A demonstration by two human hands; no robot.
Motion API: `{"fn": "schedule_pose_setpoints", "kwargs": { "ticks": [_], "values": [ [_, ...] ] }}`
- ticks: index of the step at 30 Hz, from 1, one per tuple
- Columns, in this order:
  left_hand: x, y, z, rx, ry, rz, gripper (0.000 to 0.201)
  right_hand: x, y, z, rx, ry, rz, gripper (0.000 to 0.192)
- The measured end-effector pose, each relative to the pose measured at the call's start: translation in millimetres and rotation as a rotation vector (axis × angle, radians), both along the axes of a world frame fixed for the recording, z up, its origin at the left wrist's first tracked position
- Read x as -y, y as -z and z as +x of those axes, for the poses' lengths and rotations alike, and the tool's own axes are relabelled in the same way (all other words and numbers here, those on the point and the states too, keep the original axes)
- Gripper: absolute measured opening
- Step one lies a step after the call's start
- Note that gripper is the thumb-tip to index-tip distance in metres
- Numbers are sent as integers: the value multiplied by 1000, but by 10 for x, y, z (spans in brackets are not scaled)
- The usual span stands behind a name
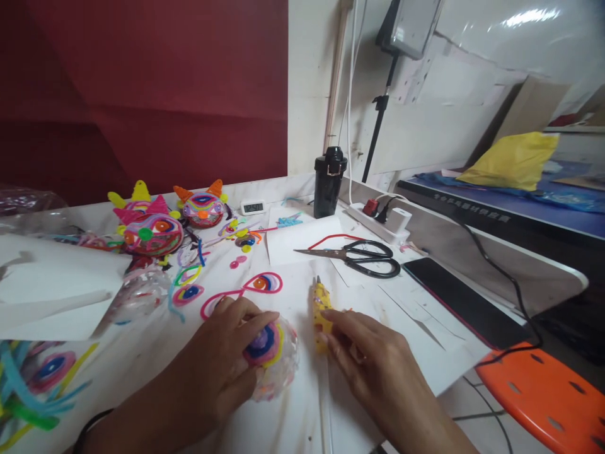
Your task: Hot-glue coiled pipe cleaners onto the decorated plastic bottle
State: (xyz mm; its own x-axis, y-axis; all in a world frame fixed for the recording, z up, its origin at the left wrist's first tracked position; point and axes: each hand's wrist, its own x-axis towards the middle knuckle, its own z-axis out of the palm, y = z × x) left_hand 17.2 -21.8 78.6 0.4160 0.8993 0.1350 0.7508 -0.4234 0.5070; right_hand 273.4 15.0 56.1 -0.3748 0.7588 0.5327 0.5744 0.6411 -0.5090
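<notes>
Under your left hand (222,366) a clear plastic ball (273,359) rests on the white surface (302,416), a coiled eye of purple, blue, pink and yellow pipe cleaner stuck to its upper face. Just beside it, your right hand (373,366) touches a yellow glue gun (321,310) lying flat, its nozzle pointing away from you.

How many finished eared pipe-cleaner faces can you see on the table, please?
2: the pink-eared face at left and the orange-eared face right of it; yellow ears behind the first may belong to a hidden third.
</notes>
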Motion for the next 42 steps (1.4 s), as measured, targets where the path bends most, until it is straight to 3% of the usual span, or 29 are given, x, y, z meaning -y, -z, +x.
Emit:
{"fn": "schedule_pose_setpoints", "kwargs": {
  "ticks": [6,11,17,24,30,37,42],
  "values": [
    [15,-13,0,-10,-5,-34,63,67,151,188,101,-41,35,21],
    [20,-29,1,-15,-25,-53,59,136,291,413,171,-55,216,29],
    [2,38,29,1,-72,103,56,262,360,500,149,-65,344,38],
    [19,108,230,-109,-248,235,46,325,227,41,115,-115,288,27],
    [101,151,350,-141,-319,315,46,242,77,-360,201,-90,142,41],
    [107,96,318,-115,-286,268,29,162,-6,-410,272,-176,-1,43],
    [92,100,253,-76,-245,252,35,102,-85,-404,298,-212,-85,48]
  ]
}}
